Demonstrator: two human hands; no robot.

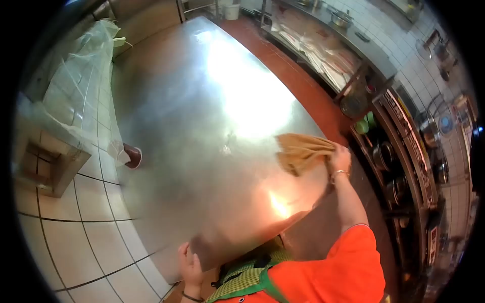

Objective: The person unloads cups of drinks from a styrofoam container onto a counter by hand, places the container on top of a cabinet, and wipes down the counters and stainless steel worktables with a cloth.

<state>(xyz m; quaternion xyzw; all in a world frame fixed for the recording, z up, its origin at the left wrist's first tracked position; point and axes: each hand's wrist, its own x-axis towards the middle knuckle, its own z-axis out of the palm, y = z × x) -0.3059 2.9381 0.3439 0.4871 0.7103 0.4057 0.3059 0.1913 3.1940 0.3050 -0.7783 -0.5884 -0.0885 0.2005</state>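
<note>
My right hand (340, 159) grips one end of a brown cloth (303, 151) near the right edge of a shiny metal table (177, 136). The rest of the cloth spreads out to the left over the tabletop, loosely folded. A bracelet circles that wrist. Close to the table's front left corner is my left hand (190, 265), fingers apart and pointing up, holding nothing. A dark band shows on the left wrist. Bright glare lies across the far part of the metal surface.
A dark reddish cup (133, 156) stands at the table's left edge by the tiled wall (91, 202). Clear plastic sheeting (83, 86) hangs there, above a wooden frame (60, 166). On the right, shelves hold pots (384, 154). Behind runs a counter with a metal bowl (341, 19).
</note>
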